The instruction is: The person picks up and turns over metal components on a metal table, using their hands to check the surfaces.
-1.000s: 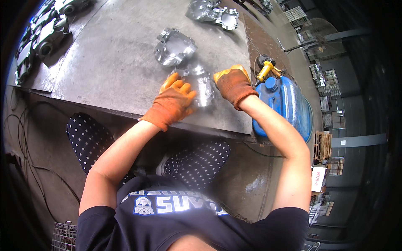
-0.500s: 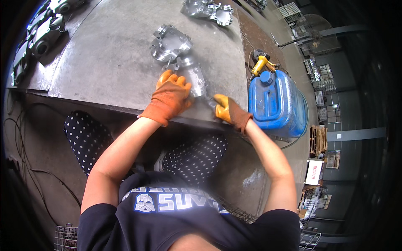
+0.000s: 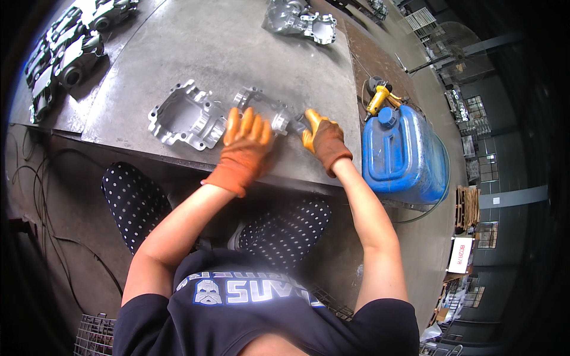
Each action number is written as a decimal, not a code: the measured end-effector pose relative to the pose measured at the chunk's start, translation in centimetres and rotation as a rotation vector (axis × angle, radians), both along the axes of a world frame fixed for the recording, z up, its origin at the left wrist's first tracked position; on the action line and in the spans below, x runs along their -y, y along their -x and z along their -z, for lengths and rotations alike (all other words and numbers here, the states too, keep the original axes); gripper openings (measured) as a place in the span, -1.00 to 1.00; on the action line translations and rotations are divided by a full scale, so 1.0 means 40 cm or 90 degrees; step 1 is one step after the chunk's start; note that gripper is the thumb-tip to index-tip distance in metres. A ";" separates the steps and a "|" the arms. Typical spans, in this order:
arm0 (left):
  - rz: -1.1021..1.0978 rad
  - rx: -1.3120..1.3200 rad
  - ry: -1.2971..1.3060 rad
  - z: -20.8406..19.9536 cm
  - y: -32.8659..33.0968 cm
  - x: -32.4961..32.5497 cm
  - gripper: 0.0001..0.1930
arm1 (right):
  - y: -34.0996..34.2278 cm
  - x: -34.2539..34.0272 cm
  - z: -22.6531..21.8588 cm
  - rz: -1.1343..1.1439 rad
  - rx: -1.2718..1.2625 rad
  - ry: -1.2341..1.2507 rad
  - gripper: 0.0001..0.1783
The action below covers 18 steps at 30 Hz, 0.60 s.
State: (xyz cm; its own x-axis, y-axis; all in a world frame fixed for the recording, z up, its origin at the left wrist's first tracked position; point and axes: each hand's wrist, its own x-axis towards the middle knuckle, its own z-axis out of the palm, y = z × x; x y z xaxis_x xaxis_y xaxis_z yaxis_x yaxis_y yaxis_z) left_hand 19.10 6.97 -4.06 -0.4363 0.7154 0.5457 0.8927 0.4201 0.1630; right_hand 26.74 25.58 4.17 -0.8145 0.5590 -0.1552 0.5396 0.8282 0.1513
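A silvery metal casting (image 3: 165, 120) lies on the metal-topped table in front of me. A smaller framed section (image 3: 261, 101) is to its right; my left hand hides whether the two are joined. My left hand (image 3: 244, 142), in an orange glove, reaches over the middle with its fingers stretched out and a little apart, their tips at the metal. My right hand (image 3: 325, 139), in a yellow-and-brown glove, is closed round a dark tool (image 3: 298, 125) whose end meets the right end of the smaller section. Blur hides the tool's exact kind.
Another silvery casting (image 3: 295, 22) lies at the table's far side. Several dark grey castings (image 3: 74, 53) are grouped at the far left. Beyond the right edge stand a blue jerrycan (image 3: 395, 151) and a yellow power tool (image 3: 377, 102). Cables (image 3: 44, 207) hang below left.
The casting has turned, its larger frame swinging left and nearer to me. My left hand's fingers have straightened. My right hand has risen a little in view, still with the dark tool.
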 end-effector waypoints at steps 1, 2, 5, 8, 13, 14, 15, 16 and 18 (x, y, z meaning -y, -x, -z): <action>0.043 0.101 0.089 -0.041 0.012 0.005 -0.17 | -0.010 0.013 -0.004 -0.038 0.015 -0.051 -0.65; 0.082 0.123 0.153 -0.072 0.030 0.006 -0.17 | -0.018 0.033 -0.005 -0.080 0.029 -0.102 -0.68; 0.160 0.140 0.196 -0.098 0.057 0.013 -0.18 | -0.034 0.071 0.024 -0.159 0.031 -0.239 -0.82; 0.177 0.099 0.149 -0.071 0.069 0.014 -0.20 | -0.033 0.108 0.049 -0.124 0.055 -0.325 -0.87; 0.136 0.131 0.144 -0.066 0.054 -0.015 -0.27 | -0.020 0.122 0.041 -0.069 0.049 -0.336 -0.77; 0.124 0.125 0.151 -0.070 0.049 -0.020 -0.29 | -0.021 0.120 0.041 -0.061 0.051 -0.332 -0.75; 0.112 0.120 0.158 -0.072 0.047 -0.022 -0.30 | -0.021 0.120 0.040 -0.055 0.066 -0.326 -0.73; 0.117 0.121 0.148 -0.071 0.047 -0.024 -0.31 | -0.020 0.121 0.038 -0.049 0.079 -0.322 -0.71; 0.126 0.122 0.127 -0.066 0.048 -0.026 -0.35 | -0.015 0.117 0.043 -0.055 0.061 -0.337 -0.77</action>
State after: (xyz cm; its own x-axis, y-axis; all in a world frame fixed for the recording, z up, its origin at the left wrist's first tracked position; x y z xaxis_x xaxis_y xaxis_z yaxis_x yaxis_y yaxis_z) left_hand 17.18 8.02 -1.40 -0.3596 0.8811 0.3072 0.9211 0.2825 0.2679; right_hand 27.33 20.90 2.45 -0.8566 0.5133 0.0534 0.4366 0.6658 0.6050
